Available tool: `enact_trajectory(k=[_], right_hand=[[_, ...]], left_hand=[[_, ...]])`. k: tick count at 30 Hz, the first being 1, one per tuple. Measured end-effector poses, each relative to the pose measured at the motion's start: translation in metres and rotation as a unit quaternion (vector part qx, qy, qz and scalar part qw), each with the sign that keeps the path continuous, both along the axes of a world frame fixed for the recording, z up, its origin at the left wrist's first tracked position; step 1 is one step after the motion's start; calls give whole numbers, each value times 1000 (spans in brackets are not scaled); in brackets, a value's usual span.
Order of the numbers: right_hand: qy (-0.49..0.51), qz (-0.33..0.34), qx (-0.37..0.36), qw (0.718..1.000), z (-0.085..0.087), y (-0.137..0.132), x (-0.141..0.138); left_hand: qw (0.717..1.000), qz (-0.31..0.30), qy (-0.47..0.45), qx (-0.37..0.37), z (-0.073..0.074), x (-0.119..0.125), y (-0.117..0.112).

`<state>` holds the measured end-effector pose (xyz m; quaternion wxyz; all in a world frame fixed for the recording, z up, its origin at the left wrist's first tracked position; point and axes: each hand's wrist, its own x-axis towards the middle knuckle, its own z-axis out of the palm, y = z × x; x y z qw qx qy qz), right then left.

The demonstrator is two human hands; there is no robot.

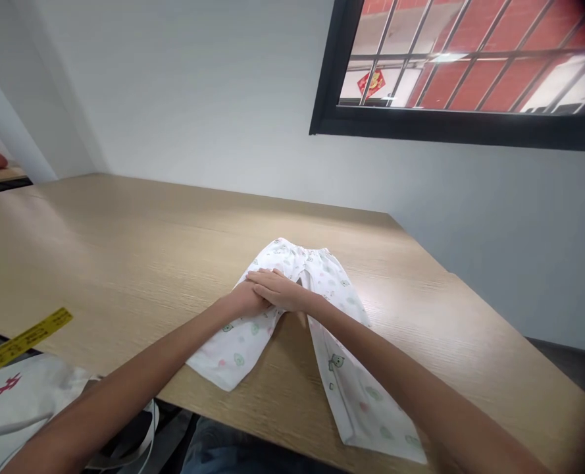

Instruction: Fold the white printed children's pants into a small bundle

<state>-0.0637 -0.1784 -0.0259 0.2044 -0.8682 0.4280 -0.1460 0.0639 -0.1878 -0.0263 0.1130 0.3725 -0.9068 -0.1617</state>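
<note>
A small pair of white trousers with a pale printed pattern lies flat on the wooden table, waistband away from me and the two legs spread toward me. Both hands rest on its left half near the crotch. My right hand lies flat with fingers stretched out, pointing left, on top of my left hand. My left hand is mostly covered by the right one, so its fingers do not show.
The table meets a white wall with a dark-framed barred window. A yellow measuring tape and a white bag with red print sit at the lower left, off the table's front edge.
</note>
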Motion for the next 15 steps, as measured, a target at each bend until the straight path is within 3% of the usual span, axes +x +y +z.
enact_trajectory(k=[3,7,11,15], right_hand=[[78,3,-62,995,-15,-19,-7],[187,-70,-136,970,-33,-46,-22],[192,-162,-101,963,-40,-66,-22],[135,-213,-32,967,-32,-75,-18]], left_hand=[[999,-24,-25,-16,-15,8,2],[997,-40,-43,-40,-29,43,36],[989,-60,-86,-107,-30,81,81],[968,-52,-88,-229,-31,102,106]])
